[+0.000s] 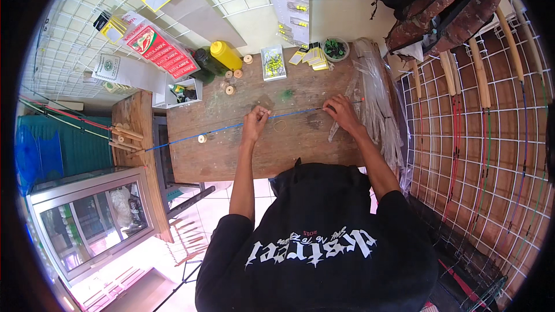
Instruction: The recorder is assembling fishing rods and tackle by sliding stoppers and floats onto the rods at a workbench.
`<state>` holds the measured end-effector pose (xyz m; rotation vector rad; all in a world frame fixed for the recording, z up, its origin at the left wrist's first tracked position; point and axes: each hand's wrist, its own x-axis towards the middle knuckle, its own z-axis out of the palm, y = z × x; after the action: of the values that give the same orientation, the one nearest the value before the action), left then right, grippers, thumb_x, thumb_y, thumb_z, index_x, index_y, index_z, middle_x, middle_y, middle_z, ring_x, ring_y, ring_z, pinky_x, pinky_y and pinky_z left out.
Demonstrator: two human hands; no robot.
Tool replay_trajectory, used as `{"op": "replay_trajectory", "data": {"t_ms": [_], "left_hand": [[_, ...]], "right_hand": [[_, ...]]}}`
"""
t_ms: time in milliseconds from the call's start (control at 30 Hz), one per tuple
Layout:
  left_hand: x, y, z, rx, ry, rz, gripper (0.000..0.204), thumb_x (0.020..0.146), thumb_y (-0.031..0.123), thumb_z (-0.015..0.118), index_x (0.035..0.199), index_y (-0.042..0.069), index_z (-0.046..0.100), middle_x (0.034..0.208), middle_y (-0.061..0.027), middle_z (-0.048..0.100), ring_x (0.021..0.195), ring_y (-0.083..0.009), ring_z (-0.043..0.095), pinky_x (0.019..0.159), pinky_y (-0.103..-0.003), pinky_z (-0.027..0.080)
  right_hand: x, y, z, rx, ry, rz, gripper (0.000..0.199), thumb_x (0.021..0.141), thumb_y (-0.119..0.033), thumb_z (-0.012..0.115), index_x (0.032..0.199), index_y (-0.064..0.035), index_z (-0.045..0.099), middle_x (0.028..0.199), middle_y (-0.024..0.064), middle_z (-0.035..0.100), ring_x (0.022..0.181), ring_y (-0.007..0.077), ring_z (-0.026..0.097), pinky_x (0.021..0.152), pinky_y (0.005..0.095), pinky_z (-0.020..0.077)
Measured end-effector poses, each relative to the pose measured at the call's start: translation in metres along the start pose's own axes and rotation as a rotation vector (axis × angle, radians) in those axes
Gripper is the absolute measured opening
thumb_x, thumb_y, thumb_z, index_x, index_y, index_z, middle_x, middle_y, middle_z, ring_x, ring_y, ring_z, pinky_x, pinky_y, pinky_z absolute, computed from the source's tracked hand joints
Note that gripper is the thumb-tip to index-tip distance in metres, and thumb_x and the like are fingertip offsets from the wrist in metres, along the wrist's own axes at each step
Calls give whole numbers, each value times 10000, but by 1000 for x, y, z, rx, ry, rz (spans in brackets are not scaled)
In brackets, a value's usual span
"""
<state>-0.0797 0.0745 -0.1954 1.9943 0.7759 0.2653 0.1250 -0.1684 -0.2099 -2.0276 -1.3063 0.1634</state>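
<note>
A thin blue fishing rod (202, 134) lies across the wooden workbench (231, 159), its wooden handle reaching past the bench's left side. My left hand (255, 124) is closed in a pinch right at the rod, near mid-bench; whatever lies between its fingertips is too small to make out. Further right, my right hand (343, 112) has its fingers closed on the rod near its thin end. Between both hands a loop of fine yellowish line (280, 126) rests on the wood.
Wooden spools (230, 89), a yellow squeeze bottle (225, 55) and a white box of small yellow-green pieces (274, 63) stand at the back. Clear plastic sleeves (378, 104) drape over the right end. Rods hang on a wire rack (480, 138) at right; a glass-fronted cabinet (92, 219) stands left.
</note>
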Motion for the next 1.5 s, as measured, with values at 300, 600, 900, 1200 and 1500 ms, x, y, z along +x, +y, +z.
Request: {"op": "replay_trajectory", "data": {"t_ms": [300, 600, 900, 1200, 1500], "left_hand": [[-1, 0, -3, -59, 8, -10, 123, 864, 125, 645, 851, 7, 613, 626, -20, 568, 595, -61, 487, 564, -254, 437], [1, 7, -8, -43, 19, 2, 113, 865, 110, 635, 838, 2, 614, 628, -1, 562, 588, -53, 468, 559, -237, 418], [-2, 8, -9, -61, 30, 14, 107, 866, 102, 633, 845, -2, 614, 623, -3, 562, 595, -49, 479, 562, -237, 425], [-3, 13, -12, -27, 33, 1, 117, 862, 108, 644, 847, -3, 613, 628, -10, 568, 596, -57, 495, 577, -245, 448], [-6, 15, -12, -44, 66, 51, 129, 865, 128, 643, 842, 5, 611, 628, -6, 564, 596, -57, 485, 578, -244, 439]], "right_hand": [[1, -8, 0, 94, -27, 77, 116, 806, -136, 653, 879, -67, 594, 884, 106, 627, 938, 314, 565, 954, 446, 386], [1, -12, -7, 152, 7, 114, 114, 798, -139, 662, 849, -55, 604, 865, 113, 623, 933, 317, 559, 885, 424, 412], [4, -16, -11, 217, 25, 75, 99, 787, -105, 683, 820, -35, 621, 795, 92, 586, 778, 245, 558, 711, 343, 443], [7, -19, -10, 284, 24, 70, 105, 793, -114, 687, 837, -34, 635, 797, 93, 584, 753, 225, 566, 673, 326, 461], [13, -22, -4, 440, -63, 249, 126, 792, -116, 685, 846, -9, 644, 838, 108, 642, 790, 229, 619, 701, 330, 484]]}}
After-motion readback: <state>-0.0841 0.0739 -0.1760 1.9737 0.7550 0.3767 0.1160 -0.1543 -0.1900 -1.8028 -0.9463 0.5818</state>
